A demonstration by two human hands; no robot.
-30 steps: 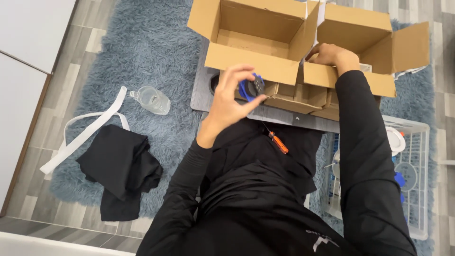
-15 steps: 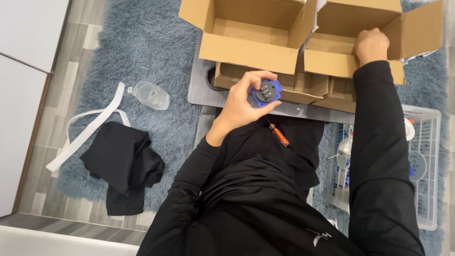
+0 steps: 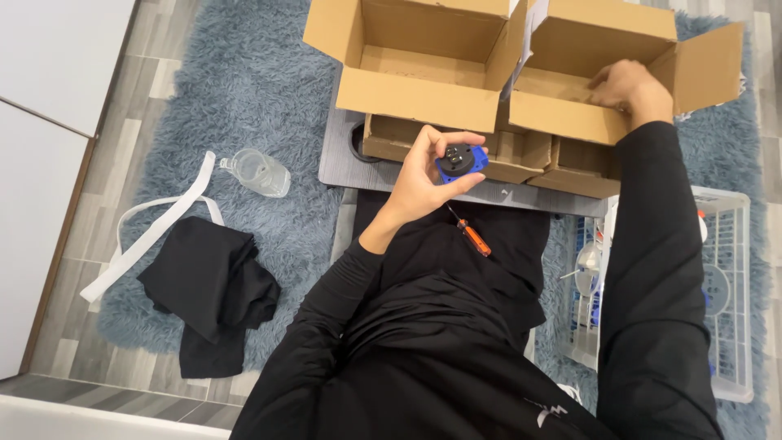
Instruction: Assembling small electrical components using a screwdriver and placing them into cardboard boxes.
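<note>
Floor: grey plank tiles with a shaggy blue-grey rug [image 3: 244, 98]; white cabinet fronts on the left.
Hidden: the far edges of both boxes are cut off by the frame; the person's black-clad lap and sleeves cover the near rug; the basket's contents are too cluttered to name.
Left hand [image 3: 423, 175]: raised over the lap, fingers and thumb grasping a small blue gadget [image 3: 461, 160].
Gadget: blue body with a round black face bearing small dots; near the grey board's [image 3: 342, 159] near edge, clear of the boxes.
Right hand [image 3: 629, 83]: reaches into the right box [image 3: 700, 61], fingers curled on its inner flap; whether it holds anything I cannot tell.
Boxes: two open plain brown cartons side by side at the far end, flaps up; the left box [image 3: 415, 98] shows a bare floor; lower brown trays sit under them.
Lap: orange-handled screwdriver [image 3: 471, 235].
Left rug: clear bottle [image 3: 257, 172], white strap [image 3: 155, 228], black cloth [image 3: 212, 289].
Right: white wire basket [image 3: 737, 285].
</note>
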